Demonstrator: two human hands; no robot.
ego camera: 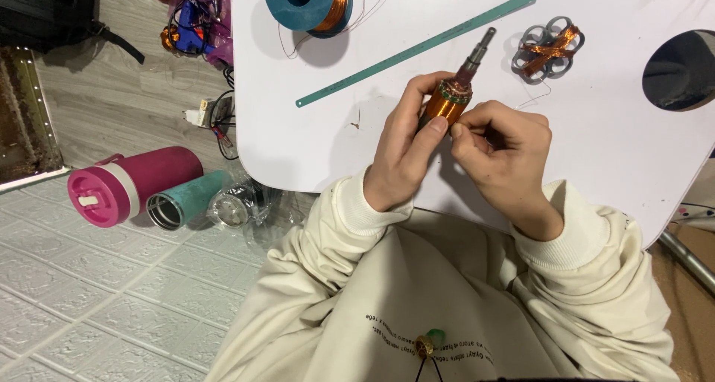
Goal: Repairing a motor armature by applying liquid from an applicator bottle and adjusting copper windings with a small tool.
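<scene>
Head view:

- The left hand [402, 147] holds a small motor rotor [449, 103] wound with copper wire. Its grip is clamped around the rotor's lower end, with the thumb on the near side and the fingers wrapped behind.
- The rotor is lifted just above the white tabletop [611, 151], in front of the person's chest and between both hands.
- The rotor's long axis runs from lower left to upper right. Its steel shaft [477, 53] points up and away from the person, clear of both hands.
- The right hand [506, 155] lies just to the right of the rotor. Its thumb and forefinger are pinched together at the side of the copper winding; what sits in the pinch is too fine to tell.
- The left hand carries the rotor; the right hand only meets its side, so both are equally close to it.
- Beyond the shaft tip a long green strip [417, 48] lies diagonally on the tabletop, nearly parallel to the rotor's axis.
- A blue spool of copper wire [309, 4] stands at the far left of the tabletop, well apart from the hands.
- A cluster of grey rings tied with copper wire [549, 49] lies to the right of the shaft.
</scene>
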